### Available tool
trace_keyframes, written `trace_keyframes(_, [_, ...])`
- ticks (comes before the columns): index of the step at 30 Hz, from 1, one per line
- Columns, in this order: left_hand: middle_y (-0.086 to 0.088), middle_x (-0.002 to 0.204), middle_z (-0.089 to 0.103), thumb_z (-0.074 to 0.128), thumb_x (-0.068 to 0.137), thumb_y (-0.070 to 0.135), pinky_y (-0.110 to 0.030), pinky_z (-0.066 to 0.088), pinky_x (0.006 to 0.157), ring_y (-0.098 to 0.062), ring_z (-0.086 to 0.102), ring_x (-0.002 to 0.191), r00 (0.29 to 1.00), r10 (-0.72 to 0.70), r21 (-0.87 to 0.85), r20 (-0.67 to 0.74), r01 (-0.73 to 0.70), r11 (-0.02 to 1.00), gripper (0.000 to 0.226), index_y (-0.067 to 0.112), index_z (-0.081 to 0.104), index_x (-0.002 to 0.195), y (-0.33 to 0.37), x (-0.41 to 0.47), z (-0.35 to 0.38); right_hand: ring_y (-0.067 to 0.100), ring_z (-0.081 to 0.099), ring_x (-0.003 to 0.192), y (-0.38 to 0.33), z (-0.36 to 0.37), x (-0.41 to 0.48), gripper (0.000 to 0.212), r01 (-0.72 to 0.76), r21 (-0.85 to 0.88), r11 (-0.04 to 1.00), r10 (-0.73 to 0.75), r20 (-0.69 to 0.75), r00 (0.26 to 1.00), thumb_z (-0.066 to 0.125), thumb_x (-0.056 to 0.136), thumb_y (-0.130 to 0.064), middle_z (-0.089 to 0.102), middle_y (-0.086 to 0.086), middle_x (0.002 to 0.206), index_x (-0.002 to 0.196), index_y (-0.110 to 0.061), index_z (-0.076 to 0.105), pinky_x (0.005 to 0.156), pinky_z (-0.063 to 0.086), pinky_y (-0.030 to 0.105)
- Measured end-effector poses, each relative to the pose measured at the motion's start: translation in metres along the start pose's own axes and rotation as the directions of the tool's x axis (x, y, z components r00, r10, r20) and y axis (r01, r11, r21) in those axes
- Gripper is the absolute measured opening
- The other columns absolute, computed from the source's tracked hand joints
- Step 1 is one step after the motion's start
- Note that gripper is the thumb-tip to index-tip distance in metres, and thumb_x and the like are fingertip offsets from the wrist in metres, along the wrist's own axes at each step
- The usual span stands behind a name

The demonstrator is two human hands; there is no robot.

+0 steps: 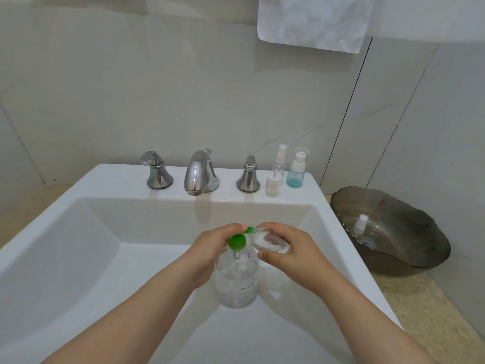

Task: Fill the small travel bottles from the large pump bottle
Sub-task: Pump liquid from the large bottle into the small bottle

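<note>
A large clear pump bottle point(237, 282) with a green pump head point(237, 241) is held over the white sink point(78, 232). My left hand point(210, 252) grips its neck, with fingers on top of the green pump. My right hand point(286, 252) holds a small clear travel bottle point(267, 241) tilted on its side, its mouth against the green nozzle. On the sink's back ledge stand a clear spray bottle point(278, 161), a blue-tinted pump bottle point(296, 170) and a loose white pump cap point(272, 185).
A chrome faucet point(200, 172) with two handles point(157, 170) point(248, 175) lines the back ledge. A dark glass bowl point(409, 248) on the right counter holds another small spray bottle point(360, 225). A white towel point(315, 21) hangs above.
</note>
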State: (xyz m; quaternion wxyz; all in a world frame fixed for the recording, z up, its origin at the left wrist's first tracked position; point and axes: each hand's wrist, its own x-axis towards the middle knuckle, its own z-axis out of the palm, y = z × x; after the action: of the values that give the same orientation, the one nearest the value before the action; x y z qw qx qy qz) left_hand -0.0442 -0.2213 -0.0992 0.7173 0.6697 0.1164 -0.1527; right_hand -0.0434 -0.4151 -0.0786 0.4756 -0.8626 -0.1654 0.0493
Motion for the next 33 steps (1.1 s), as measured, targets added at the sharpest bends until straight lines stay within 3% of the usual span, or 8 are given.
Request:
trace_keyframes(8, [-0.008,0.112,0.077,0.069,0.066,0.056,-0.047,0.047,0.11,-0.03,0.07,0.111,1.0,0.014,0.038,-0.02,-0.014,0.999,0.053,0.025,0.08,0.107,0.0001,-0.0019,0.0025,-0.014,0.058,0.103,-0.0002,-0.0006,0.0008,0.042,0.006,-0.019,1.0,-0.006,-0.022,1.0,0.076,0.079,-0.017,0.063,-0.019,0.119,0.114,-0.037,0.064,0.081,0.044,0.004])
trace_keyframes(13, [-0.008,0.116,0.075,0.069,0.079,0.055,-0.048,0.047,0.11,-0.028,0.07,0.111,1.0,0.008,0.039,-0.02,-0.007,0.999,0.042,0.026,0.078,0.109,0.0041,-0.0022,0.0011,-0.018,0.056,0.102,-0.0063,-0.001,0.0003,0.042,0.04,0.008,0.999,-0.039,-0.041,0.998,0.075,0.08,-0.014,0.064,-0.022,0.116,0.102,-0.047,0.061,0.082,0.041,0.002])
trace_keyframes(17, [-0.003,0.115,0.076,0.067,0.059,0.071,-0.048,0.047,0.11,-0.025,0.071,0.11,1.0,0.012,0.062,-0.019,-0.011,0.998,0.067,0.03,0.077,0.11,0.0024,-0.0005,0.0023,-0.014,0.057,0.103,-0.0082,-0.0023,-0.0007,0.044,0.046,0.009,0.999,-0.046,-0.049,0.998,0.075,0.08,-0.015,0.064,-0.021,0.115,0.101,-0.05,0.06,0.089,0.044,0.013])
trace_keyframes(29, [-0.004,0.111,0.076,0.071,0.048,0.079,-0.048,0.047,0.109,-0.028,0.07,0.109,0.996,-0.037,0.091,-0.086,0.045,0.995,0.082,0.025,0.076,0.109,-0.0014,0.0065,0.0018,-0.014,0.057,0.104,-0.0067,-0.0024,0.0,0.042,0.05,0.001,0.999,-0.05,-0.044,0.998,0.075,0.08,-0.015,0.064,-0.019,0.117,0.105,-0.046,0.061,0.087,0.043,0.009])
trace_keyframes(33, [-0.004,0.113,0.076,0.074,0.048,0.075,-0.047,0.046,0.11,-0.027,0.069,0.111,0.997,-0.035,0.091,-0.073,0.042,0.995,0.08,0.025,0.076,0.11,-0.0002,0.005,0.0018,-0.012,0.058,0.103,-0.0052,-0.0023,-0.0002,0.041,0.041,-0.004,0.999,-0.041,-0.04,0.998,0.075,0.079,-0.015,0.065,-0.018,0.114,0.108,-0.041,0.064,0.089,0.045,0.014])
